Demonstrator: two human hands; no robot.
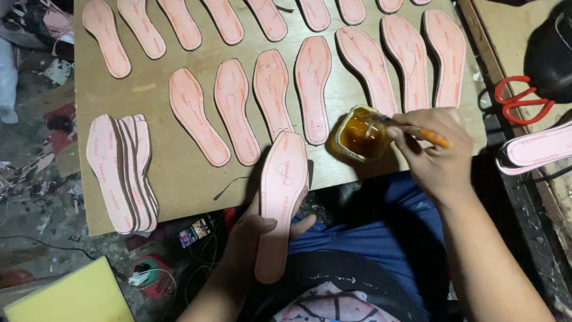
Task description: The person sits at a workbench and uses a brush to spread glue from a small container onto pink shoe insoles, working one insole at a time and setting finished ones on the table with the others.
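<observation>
— What have my hands got?

— My left hand [257,229] is wrapped around a pink insole [282,191] from below, toe pointing to twelve o'clock, over the board [179,179] edge. My right hand [432,152] pinches a brush [417,132], its tip dipped in the glue jar [359,134].

— And nearby?

— A stack of insoles [122,173] at nine o'clock, red scissors [521,101] at three.

glue jar [359,134] right of insole [282,203]

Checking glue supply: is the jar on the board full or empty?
Not empty: the open jar holds amber glue nearly to its rim; the right hand dips a brush in it.
</observation>
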